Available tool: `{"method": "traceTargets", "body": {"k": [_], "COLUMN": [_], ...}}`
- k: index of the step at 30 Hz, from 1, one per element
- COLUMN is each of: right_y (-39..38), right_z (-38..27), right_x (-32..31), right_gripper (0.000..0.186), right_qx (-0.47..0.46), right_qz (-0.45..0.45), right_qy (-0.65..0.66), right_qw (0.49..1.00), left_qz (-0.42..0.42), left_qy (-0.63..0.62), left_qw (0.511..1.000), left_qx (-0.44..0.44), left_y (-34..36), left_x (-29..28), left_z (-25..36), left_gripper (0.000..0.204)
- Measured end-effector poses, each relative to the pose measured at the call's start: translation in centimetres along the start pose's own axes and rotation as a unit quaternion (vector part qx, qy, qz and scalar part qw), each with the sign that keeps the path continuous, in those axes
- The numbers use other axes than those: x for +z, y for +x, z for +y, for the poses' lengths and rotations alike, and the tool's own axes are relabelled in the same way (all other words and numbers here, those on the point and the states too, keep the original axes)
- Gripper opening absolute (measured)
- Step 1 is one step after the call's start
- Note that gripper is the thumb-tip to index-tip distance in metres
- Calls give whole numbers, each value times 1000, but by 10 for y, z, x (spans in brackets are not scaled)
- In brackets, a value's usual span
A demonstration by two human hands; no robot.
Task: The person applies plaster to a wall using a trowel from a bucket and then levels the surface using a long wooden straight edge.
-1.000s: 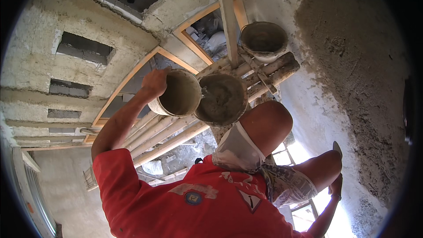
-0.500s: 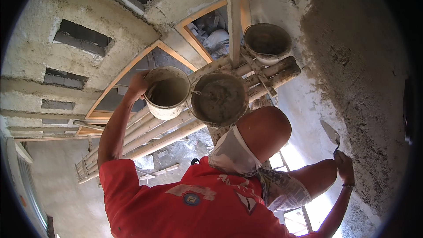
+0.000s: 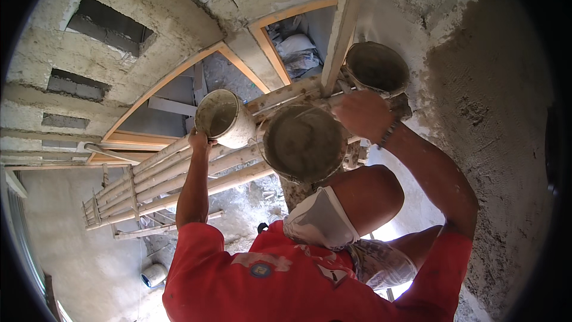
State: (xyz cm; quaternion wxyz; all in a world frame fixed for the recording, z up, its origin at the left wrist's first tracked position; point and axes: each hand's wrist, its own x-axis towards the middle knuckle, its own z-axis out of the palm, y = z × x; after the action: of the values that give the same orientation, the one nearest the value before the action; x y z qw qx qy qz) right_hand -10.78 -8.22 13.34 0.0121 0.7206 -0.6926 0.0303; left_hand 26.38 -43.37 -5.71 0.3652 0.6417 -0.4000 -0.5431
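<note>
My left hand grips the near side of a pale, mortar-stained bucket. This bucket leans, its mouth turned up and left, and its inside looks mostly bare. Beside it on the right stands a wider bucket holding wet grey mortar, its wire handle hanging at the left. My right hand is closed just past that bucket's right rim. The trowel it carried half a second ago is largely hidden behind the fingers. A third bucket, dark inside, stands beyond my right hand.
A platform of wooden poles runs off to the left, with the floor far below. An upright timber rises beyond the buckets. Wood-framed arched openings are ahead, and a partly wet plastered wall is on the right.
My right hand has swung from the right wall in to the mortar bucket. My left hand has shifted lower on the pale bucket, which now tips further left.
</note>
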Motion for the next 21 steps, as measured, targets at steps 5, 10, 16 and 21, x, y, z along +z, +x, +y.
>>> {"method": "traceTargets", "body": {"k": [5,10,16,21], "right_y": [91,78,52,45], "right_z": [-29,-31,-34,-25], "right_x": [94,144,74,27], "right_gripper": [15,16,14,14], "right_qx": [-42,-90,-153,-130], "right_qz": [-77,-241,-241,-233], "right_qy": [-40,-10,16,45], "right_qw": [995,966,958,963], "left_qz": [-11,9,11,10], "left_qy": [-27,-32,30,101], "left_qw": [999,999,999,995], "left_qx": [-23,-38,-10,-15], "left_y": [13,1,3,-10], "left_x": [-5,1,12,21], "left_z": [-44,-68,-59,-41], "left_gripper": [39,46,37,34]}}
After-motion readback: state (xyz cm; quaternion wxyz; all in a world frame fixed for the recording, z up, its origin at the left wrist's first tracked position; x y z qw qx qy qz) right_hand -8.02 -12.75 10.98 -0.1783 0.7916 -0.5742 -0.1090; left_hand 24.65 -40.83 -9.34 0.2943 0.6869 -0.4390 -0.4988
